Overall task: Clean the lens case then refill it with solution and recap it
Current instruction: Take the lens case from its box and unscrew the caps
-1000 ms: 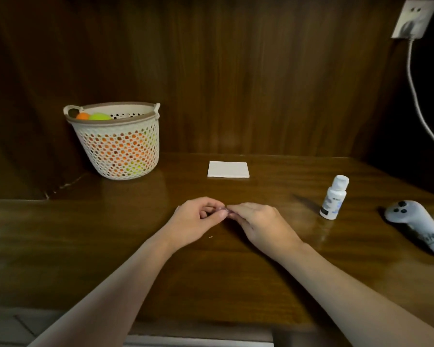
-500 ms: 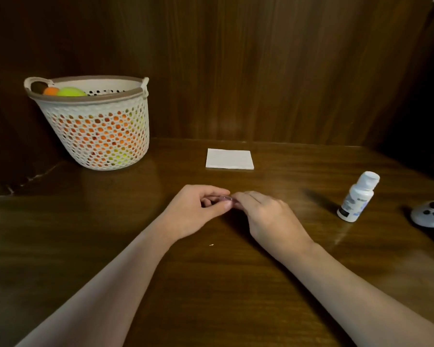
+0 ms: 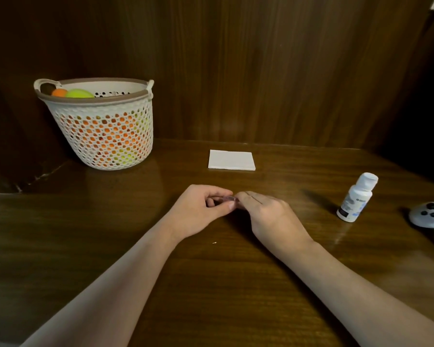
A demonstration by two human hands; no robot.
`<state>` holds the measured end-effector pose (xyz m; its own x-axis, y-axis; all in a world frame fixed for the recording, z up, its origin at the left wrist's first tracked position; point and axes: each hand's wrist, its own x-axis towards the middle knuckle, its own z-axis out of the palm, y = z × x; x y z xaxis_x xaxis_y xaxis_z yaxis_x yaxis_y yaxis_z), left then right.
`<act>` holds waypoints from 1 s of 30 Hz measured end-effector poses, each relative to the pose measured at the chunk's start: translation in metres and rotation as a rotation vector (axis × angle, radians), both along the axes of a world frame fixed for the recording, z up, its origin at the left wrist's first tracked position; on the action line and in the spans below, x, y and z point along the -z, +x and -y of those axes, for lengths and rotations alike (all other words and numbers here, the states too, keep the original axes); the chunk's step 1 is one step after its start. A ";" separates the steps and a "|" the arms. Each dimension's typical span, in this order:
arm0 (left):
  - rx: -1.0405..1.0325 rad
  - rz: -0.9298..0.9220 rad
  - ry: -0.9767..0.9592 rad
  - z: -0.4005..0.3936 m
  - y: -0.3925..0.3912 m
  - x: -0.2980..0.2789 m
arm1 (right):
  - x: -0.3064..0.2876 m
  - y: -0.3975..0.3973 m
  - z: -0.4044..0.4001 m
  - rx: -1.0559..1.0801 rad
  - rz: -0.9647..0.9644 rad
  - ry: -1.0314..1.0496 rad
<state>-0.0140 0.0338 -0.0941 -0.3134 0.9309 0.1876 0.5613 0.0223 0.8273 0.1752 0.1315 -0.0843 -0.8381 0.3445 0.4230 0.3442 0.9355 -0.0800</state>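
Observation:
A small translucent pinkish lens case (image 3: 228,198) sits at the middle of the wooden table (image 3: 211,284), mostly hidden by my fingers. My left hand (image 3: 198,211) pinches its left end between thumb and forefinger. My right hand (image 3: 268,216) covers its right end, fingers closed over it. A white solution bottle (image 3: 356,197) with a white cap stands upright to the right, apart from both hands. A folded white tissue (image 3: 231,160) lies flat behind the hands.
A white perforated basket (image 3: 103,128) with orange and green balls stands at the back left. A grey handheld controller (image 3: 431,216) lies at the right edge. Dark wood panelling rises behind the table.
Both hands stay pinched together on the lens case with only slight finger movement. The camera has shifted left and down, so the bottle and controller sit further right in view.

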 end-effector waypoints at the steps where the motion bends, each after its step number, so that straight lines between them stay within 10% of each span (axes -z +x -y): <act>1: -0.001 -0.002 0.000 0.000 0.000 0.000 | 0.001 0.001 -0.001 -0.001 -0.031 -0.013; 11: 0.094 0.008 -0.024 0.005 0.000 -0.002 | 0.013 -0.003 -0.027 0.150 -0.378 -0.279; 30: 0.113 -0.014 -0.007 0.003 0.000 0.000 | 0.015 -0.004 -0.043 0.200 -0.361 -0.342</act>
